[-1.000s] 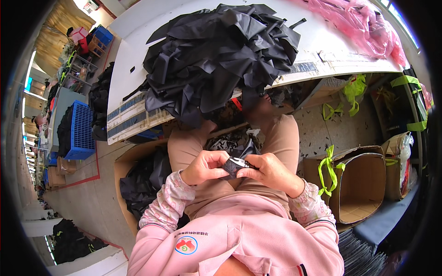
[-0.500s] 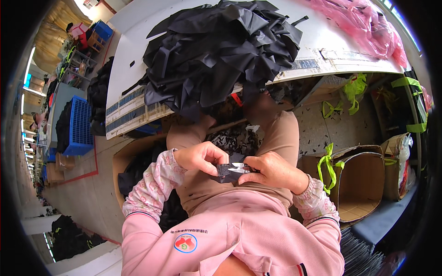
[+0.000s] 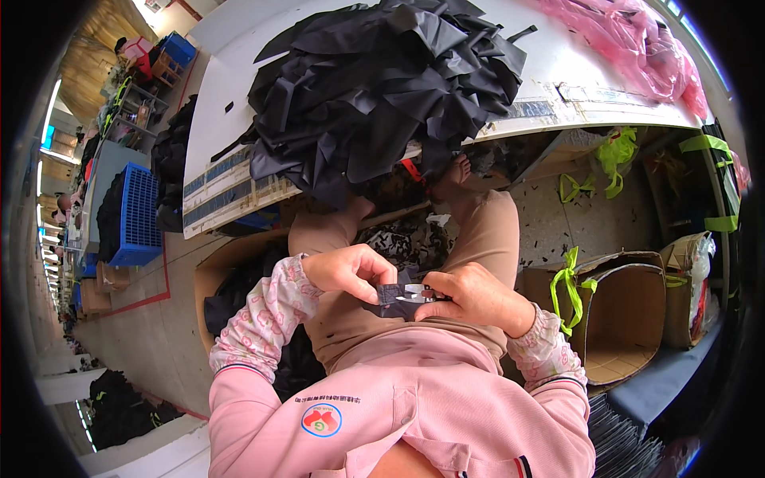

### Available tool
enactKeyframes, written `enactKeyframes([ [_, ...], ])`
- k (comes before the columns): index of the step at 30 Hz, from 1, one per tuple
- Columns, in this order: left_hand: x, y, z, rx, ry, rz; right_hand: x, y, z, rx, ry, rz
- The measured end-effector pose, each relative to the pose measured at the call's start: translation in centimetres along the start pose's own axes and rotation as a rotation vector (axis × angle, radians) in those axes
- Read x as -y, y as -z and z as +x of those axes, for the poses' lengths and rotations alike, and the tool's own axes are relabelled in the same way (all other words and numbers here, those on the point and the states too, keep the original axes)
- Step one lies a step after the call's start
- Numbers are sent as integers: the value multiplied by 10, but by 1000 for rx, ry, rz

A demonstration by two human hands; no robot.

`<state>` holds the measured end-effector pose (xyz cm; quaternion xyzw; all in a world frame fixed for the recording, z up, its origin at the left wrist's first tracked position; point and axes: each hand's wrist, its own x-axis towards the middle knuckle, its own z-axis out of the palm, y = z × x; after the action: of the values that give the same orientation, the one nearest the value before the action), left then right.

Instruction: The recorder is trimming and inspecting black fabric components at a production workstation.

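Above my lap, my left hand (image 3: 351,273) pinches a small black fabric piece (image 3: 388,294) between thumb and fingers. Closed around a pair of thread snips (image 3: 413,293), my right hand (image 3: 472,298) has its thumb along the near side. The silvery blades point left and lie against the fabric's right part. Exactly what sits between the blades is too small to tell. Both hands are close together, with only the snips and cloth between them.
A big heap of black fabric pieces (image 3: 374,95) covers the white table (image 3: 215,103) ahead. Pink plastic (image 3: 637,48) lies at its far right. An open cardboard box (image 3: 625,319) stands on my right, and a blue crate (image 3: 139,215) at left. Dark scraps litter the floor below.
The blades of the snips look closer together than before, and the fabric is slightly shifted in my left fingers. My hands stay in almost the same place.
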<state>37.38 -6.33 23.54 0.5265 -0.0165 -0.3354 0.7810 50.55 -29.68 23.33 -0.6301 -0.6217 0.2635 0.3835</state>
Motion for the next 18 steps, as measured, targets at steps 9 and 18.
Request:
enactKeyframes([
  [9,3,-3,7,64,66,-2,6,4,8,116,32,-45],
  [18,7,-1,9,110,96,44,4,5,8,150,35,-87],
])
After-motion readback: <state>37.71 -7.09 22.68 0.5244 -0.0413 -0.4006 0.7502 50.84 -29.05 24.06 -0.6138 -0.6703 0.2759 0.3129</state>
